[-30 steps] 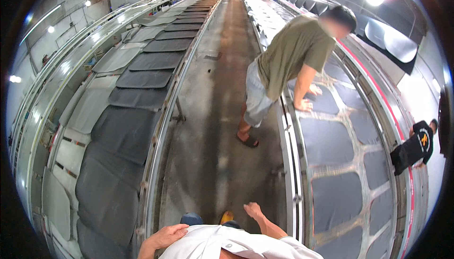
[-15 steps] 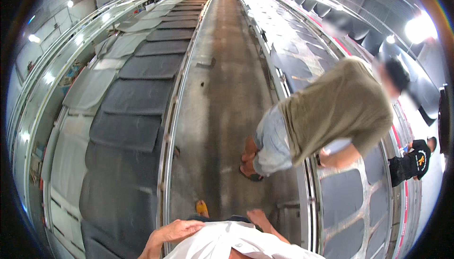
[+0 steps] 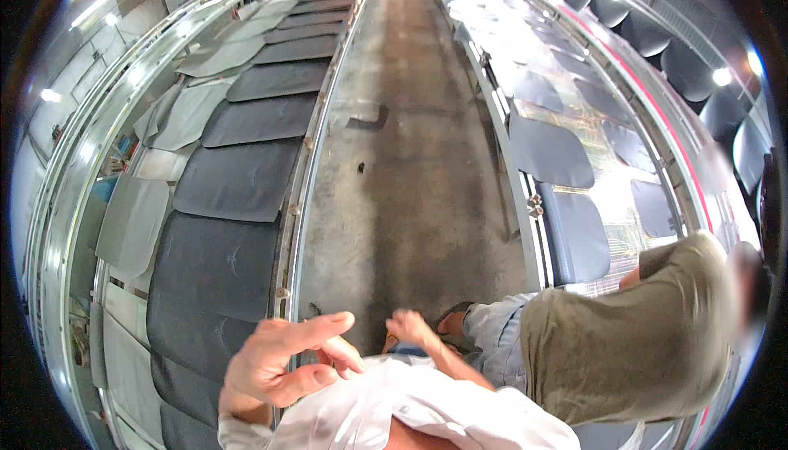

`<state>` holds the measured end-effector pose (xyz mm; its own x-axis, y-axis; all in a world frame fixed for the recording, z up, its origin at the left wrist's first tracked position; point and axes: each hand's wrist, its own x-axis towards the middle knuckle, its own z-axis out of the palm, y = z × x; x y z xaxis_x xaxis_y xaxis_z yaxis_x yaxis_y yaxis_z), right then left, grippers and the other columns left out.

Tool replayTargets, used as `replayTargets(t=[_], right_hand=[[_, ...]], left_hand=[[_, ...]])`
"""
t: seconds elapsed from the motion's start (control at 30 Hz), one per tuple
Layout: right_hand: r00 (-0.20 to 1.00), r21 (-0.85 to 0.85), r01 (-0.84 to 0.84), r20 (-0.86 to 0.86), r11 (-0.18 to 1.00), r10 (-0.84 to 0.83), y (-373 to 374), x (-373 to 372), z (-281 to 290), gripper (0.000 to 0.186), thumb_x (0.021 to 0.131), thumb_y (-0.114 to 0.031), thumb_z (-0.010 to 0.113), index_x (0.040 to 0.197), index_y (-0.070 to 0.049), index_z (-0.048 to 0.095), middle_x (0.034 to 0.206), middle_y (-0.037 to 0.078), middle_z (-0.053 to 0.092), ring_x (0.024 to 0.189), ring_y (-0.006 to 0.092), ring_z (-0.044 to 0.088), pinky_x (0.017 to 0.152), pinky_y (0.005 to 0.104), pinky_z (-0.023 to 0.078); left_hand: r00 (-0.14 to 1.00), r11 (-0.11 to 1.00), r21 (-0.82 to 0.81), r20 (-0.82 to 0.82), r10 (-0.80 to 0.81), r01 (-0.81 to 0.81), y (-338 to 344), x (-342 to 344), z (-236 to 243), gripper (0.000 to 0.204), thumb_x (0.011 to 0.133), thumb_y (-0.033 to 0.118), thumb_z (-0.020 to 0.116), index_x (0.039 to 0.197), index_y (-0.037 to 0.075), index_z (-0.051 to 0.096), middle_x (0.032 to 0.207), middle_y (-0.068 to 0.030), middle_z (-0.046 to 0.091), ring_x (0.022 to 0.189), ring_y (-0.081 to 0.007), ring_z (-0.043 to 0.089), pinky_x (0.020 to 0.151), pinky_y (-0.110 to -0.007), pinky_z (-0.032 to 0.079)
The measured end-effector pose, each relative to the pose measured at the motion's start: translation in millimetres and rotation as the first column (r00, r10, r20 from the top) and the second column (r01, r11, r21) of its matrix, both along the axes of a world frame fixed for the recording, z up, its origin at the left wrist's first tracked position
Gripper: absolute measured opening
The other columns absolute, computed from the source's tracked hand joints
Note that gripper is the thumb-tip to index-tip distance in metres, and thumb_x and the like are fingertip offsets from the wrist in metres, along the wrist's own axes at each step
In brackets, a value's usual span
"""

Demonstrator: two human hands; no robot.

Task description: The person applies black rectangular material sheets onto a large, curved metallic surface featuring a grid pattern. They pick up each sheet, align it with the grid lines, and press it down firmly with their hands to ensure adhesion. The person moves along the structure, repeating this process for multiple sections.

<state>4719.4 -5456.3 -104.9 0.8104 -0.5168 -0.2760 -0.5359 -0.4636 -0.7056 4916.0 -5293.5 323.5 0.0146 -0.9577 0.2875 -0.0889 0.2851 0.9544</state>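
My left hand [image 3: 289,361] is raised in front of my white shirt [image 3: 369,401], close to the rail of the left table. Its thumb and index finger stretch out apart, and nothing is held between them. Farther forward, over the aisle, is my right hand [image 3: 408,328]. Its fingers look partly curled but are blurred, so I cannot make out whether they hold anything. Dark grey flat panels [image 3: 222,265] with rounded corners overlap along the left table, the nearest beside my left hand. Neither hand touches them.
A concrete aisle [image 3: 410,179] runs ahead between two long tables. Close on my right, a co-worker in an olive shirt [image 3: 624,331] leans over the right table, which carries more dark panels [image 3: 550,150]. A metal rail [image 3: 308,195] with knobs edges the left table.
I have moved forward along the aisle, and the co-worker now appears lower and nearer on my right. My left hand has risen with fingers spread. A person in black has left view.
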Motion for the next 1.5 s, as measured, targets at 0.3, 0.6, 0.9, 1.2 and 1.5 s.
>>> replayTargets(t=[0.3, 0.6, 0.9, 1.2, 1.5], right_hand=[[0.969, 0.149, 0.244, 0.002, 0.958, -0.247, -221.1, 126.7, 94.1, 0.043, 0.093, -0.033, 0.063, 0.119, 0.001, 0.063, 0.109, 0.021, 0.070, 0.103, 0.0353, 0.068, 0.089, 0.0402, 0.052], [0.696, 0.114, 0.661, -0.463, 0.742, -0.548, -310.6, 38.4, -20.4, 0.040, 0.088, -0.034, 0.061, 0.101, 0.002, 0.071, 0.100, 0.027, 0.070, 0.093, 0.0442, 0.068, 0.083, 0.0495, 0.051], [0.703, 0.264, 0.601, -0.624, 0.754, -0.342, -485.9, 143.8, -79.8, 0.042, 0.091, -0.034, 0.058, 0.107, 0.003, 0.070, 0.104, 0.023, 0.071, 0.098, 0.0373, 0.068, 0.086, 0.0460, 0.051], [0.875, 0.479, 0.483, -0.222, 0.733, -0.431, -861.0, 393.9, -17.0, 0.047, 0.098, -0.034, 0.054, 0.131, -0.001, 0.059, 0.121, 0.015, 0.066, 0.105, 0.0220, 0.064, 0.089, 0.0364, 0.052], [0.991, 0.878, -0.128, 0.126, 0.462, 0.034, -1102.4, 566.2, 117.3, 0.061, 0.098, -0.053, 0.055, 0.135, -0.004, 0.059, 0.127, 0.012, 0.065, 0.122, 0.0215, 0.057, 0.102, 0.0337, 0.045]], left_hand=[[0.898, 0.754, -0.656, -0.345, -0.273, -0.024, -244.4, 50.7, 60.0, 0.022, 0.080, 0.023, 0.081, 0.101, 0.022, 0.078, 0.077, -0.0178, 0.061, 0.044, -0.0122, 0.048, 0.040, -0.020, 0.029], [0.886, 0.795, -0.422, 0.044, -0.462, 0.436, -466.8, 296.6, 11.9, 0.022, 0.085, -0.003, 0.069, 0.106, 0.000, 0.062, 0.090, -0.0219, 0.072, 0.070, -0.0255, 0.073, 0.057, -0.033, 0.061], [0.991, 0.879, 0.470, -0.063, 0.120, -0.076, -746.8, 407.8, -159.0, 0.010, 0.096, 0.010, 0.061, 0.095, 0.001, 0.057, 0.083, -0.0063, 0.066, 0.073, -0.0107, 0.065, 0.065, -0.026, 0.054], [0.930, -0.048, 0.932, 0.361, 0.070, -0.358, -671.9, 523.5, -488.9, 0.053, 0.101, 0.043, 0.043, 0.083, 0.001, 0.070, 0.076, -0.0152, 0.071, 0.071, -0.0280, 0.069, 0.067, -0.045, 0.055], [0.980, -0.087, 0.976, 0.200, 0.010, -0.199, -843.5, 601.1, -484.6, 0.050, 0.101, 0.044, 0.047, 0.098, -0.001, 0.069, 0.089, -0.0180, 0.071, 0.079, -0.0321, 0.070, 0.066, -0.047, 0.056]])
